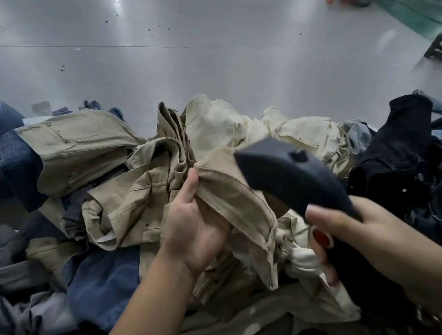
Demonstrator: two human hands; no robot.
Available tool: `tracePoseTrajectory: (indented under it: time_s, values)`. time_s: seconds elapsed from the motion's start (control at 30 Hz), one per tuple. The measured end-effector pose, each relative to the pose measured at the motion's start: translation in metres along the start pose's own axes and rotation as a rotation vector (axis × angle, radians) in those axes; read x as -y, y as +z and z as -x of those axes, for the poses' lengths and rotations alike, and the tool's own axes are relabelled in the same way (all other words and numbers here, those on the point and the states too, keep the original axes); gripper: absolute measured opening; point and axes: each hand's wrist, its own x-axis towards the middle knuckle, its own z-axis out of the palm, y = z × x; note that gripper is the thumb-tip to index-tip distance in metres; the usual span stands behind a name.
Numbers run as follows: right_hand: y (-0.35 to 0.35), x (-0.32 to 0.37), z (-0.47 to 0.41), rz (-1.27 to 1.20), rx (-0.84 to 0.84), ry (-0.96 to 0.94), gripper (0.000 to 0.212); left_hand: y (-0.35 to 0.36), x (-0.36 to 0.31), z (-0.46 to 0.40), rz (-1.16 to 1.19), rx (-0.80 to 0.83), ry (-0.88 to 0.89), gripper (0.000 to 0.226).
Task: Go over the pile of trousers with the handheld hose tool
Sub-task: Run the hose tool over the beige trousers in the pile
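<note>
Above the trousers [225, 194], hose tool [289, 176] points up-left.

One head camera gave the only view, looking forward and steeply down from above the person's forearms. It sat close: the left hand [198, 230] and right hand [360, 237] filled the lower middle, with the pile [122, 178] spread across the lower half from left edge to right edge. The grey table [200, 45] ran away toward the top of the frame. The wide lens bent the table's far edge, and the far right corner showed a green floor [411, 8].
</note>
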Motion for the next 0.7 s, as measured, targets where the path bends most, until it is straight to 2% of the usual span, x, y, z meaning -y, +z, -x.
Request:
tracePoseTrajectory:
  time_s: [0.13, 0.5, 0.6, 0.7]
  values:
    - [0.003, -0.001, 0.001, 0.145, 0.064, 0.055, 0.03, -0.002, -0.005, 0.001, -0.012, 0.055, -0.008, 0.056]
    - [0.016, 0.002, -0.008, 0.043, -0.061, 0.039, 0.036, -0.007, 0.004, 0.002, -0.141, 0.15, -0.152, 0.058]
    - [0.021, 0.004, -0.013, -0.03, -0.173, -0.039, 0.03, -0.003, 0.006, 0.005, -0.171, 0.131, -0.194, 0.054]
    - [0.012, 0.007, -0.011, -0.11, -0.249, -0.074, 0.044, 0.0, 0.007, 0.003, -0.165, 0.063, -0.103, 0.045]
